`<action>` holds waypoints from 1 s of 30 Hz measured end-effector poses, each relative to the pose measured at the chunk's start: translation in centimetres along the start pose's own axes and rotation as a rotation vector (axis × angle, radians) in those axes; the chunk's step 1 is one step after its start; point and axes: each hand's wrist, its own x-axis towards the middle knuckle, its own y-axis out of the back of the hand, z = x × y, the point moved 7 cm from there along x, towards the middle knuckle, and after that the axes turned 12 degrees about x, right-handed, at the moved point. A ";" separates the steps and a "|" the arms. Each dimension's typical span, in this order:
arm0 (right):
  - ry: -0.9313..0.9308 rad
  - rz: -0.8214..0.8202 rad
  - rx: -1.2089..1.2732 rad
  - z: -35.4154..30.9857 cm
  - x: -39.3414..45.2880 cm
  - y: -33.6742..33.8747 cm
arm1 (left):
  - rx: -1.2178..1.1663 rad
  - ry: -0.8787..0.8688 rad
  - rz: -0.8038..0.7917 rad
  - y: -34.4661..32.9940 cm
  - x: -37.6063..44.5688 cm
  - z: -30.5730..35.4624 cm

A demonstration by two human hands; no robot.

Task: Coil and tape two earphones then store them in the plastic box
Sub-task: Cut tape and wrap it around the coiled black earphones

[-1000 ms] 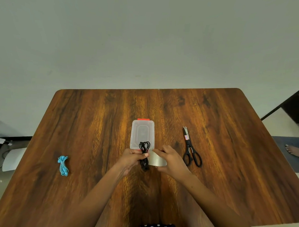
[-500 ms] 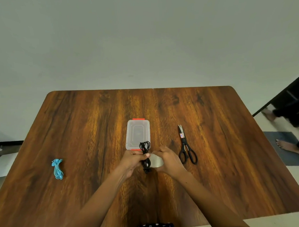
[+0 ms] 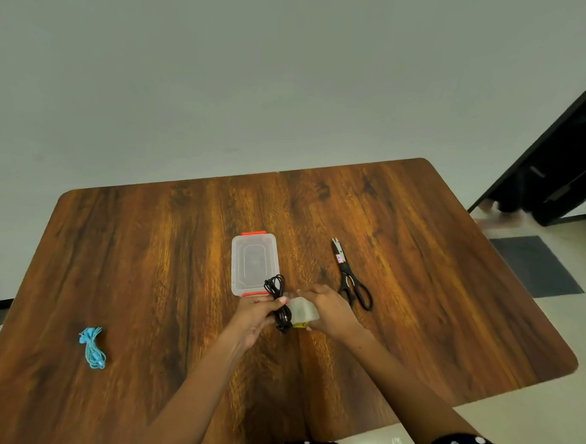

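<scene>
A coiled black earphone [image 3: 277, 298] is pinched in my left hand [image 3: 258, 312] at the middle of the wooden table [image 3: 149, 249]. Right beside it my right hand [image 3: 331, 312] grips a roll of clear tape [image 3: 302, 310], which touches the coil. Just beyond my hands lies the closed clear plastic box [image 3: 254, 263] with red clips. A coiled blue earphone [image 3: 93, 347] lies alone at the table's left.
Black scissors [image 3: 349, 278] lie to the right of the box, blades pointing away from me. The table's right edge borders a light floor with a dark mat [image 3: 535, 266] and a dark doorway [image 3: 562, 166].
My right hand has brought the tape roll in against the black coil. The camera view has shifted, so the table sits further left in the frame.
</scene>
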 end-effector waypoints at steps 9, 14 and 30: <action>-0.285 0.227 0.119 6.0 -1.2 0.7 | 0.021 -0.029 0.014 -2.2 0.2 0.5; -0.479 0.223 0.105 9.9 -1.4 0.2 | -0.004 -0.045 0.044 -3.1 0.0 0.4; -0.623 0.144 0.776 12.9 -0.3 1.0 | 0.001 -0.012 0.101 -2.6 0.1 0.7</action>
